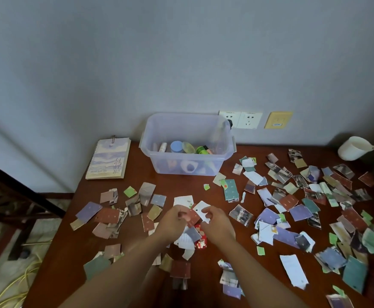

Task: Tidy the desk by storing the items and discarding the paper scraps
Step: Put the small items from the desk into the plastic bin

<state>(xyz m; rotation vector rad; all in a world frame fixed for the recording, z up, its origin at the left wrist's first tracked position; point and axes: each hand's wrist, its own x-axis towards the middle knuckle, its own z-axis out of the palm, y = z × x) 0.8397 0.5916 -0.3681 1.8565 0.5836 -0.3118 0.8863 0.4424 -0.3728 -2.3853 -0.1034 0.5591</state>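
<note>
While the tabletop (181,185) lies strewn with paper scraps (292,196), small items (188,148) sit stored in the clear bin (150,156) by the wall. Centre front, likely gathering a handful: left grip (173,221) pinches a red scrap (192,217), right grip (217,225) a white scrap (202,210).

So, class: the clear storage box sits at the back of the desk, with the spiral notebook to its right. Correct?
Not quite. The head view shows the spiral notebook lying to the left of the clear storage box, not its right. The box does sit at the back of the desk.
</note>
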